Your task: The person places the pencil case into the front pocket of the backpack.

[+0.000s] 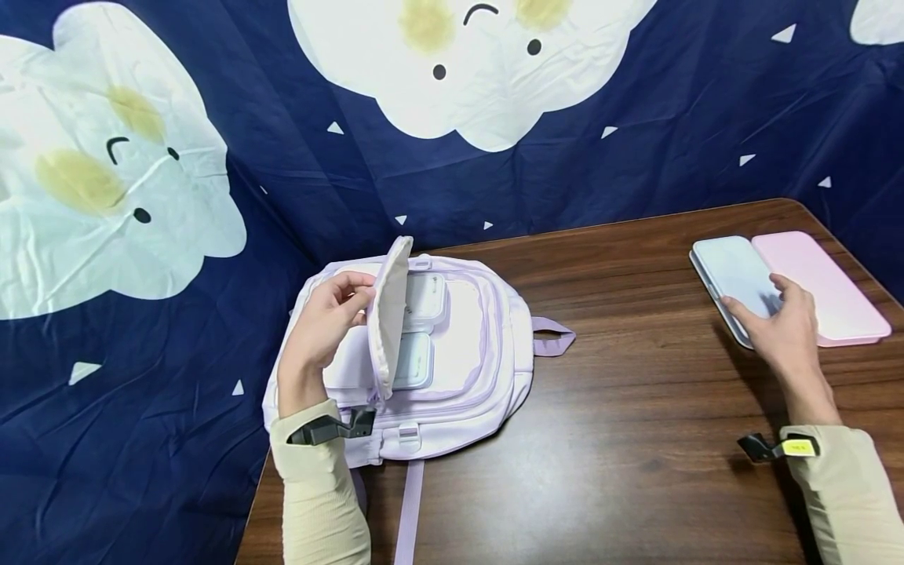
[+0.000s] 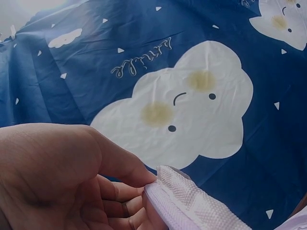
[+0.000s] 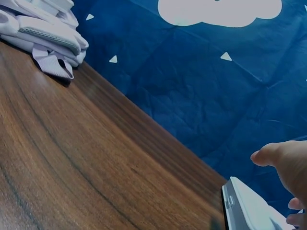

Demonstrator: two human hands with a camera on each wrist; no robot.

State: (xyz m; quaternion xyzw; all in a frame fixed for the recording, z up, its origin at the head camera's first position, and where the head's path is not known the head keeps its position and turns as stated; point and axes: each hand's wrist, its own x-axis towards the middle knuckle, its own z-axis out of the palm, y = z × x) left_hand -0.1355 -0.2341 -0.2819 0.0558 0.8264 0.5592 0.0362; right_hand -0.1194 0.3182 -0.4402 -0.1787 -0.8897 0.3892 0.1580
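Note:
A white and lilac backpack [image 1: 459, 428] lies on the table at the left. My left hand [image 1: 321, 326] pinches the edge of its front pocket flap [image 1: 390, 322] between thumb and fingers and holds it upright; the left wrist view shows the thumb on the flap's lilac edging. Behind the flap show a small white case [image 1: 426, 298] and a small light blue case [image 1: 415, 361]. At the right, my right hand [image 1: 787, 326] is over a flat light blue case [image 1: 734, 271], thumb and fingers spread. In the right wrist view the thumb is above that case [image 3: 249, 208].
A flat pink case [image 1: 826, 290] lies against the blue case's right side, near the table's right edge. The backpack's top loop [image 1: 554, 336] points right across the wooden table [image 1: 600, 439]. A dark blue curtain [image 1: 678, 118] with clouds hangs behind and to the left.

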